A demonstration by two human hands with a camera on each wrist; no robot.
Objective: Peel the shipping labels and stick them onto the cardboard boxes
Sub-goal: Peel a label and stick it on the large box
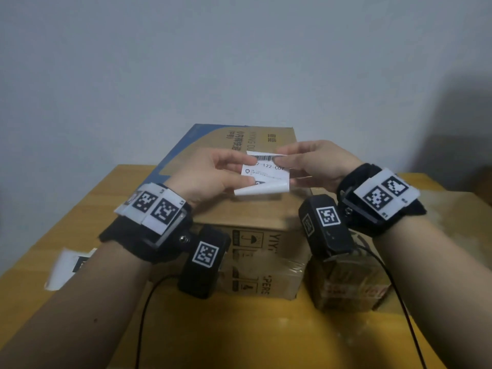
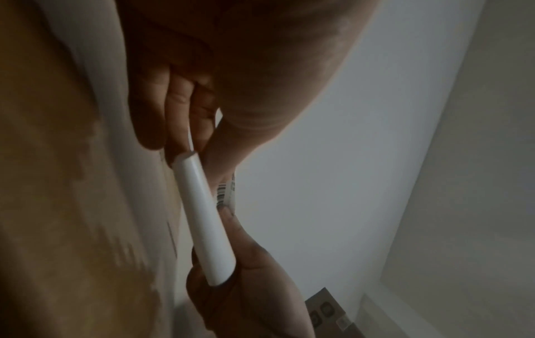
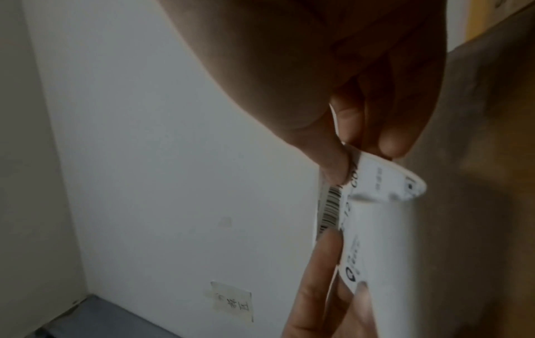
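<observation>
Left hand (image 1: 213, 173): pinching white barcode-printed shipping label (image 1: 269, 169) above large brown cardboard box (image 1: 247, 209).
Right hand (image 1: 316, 163): pinching label's opposite edge.

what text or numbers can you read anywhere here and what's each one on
"122-607", roughly; the first digits are hidden: shipping label pinched by left hand and right hand.
"YIY", cut off: front of large cardboard box.
"PERS", cut off: same box front, lower.
Box-top print, note on wall, sheet on table: too blurred.
</observation>
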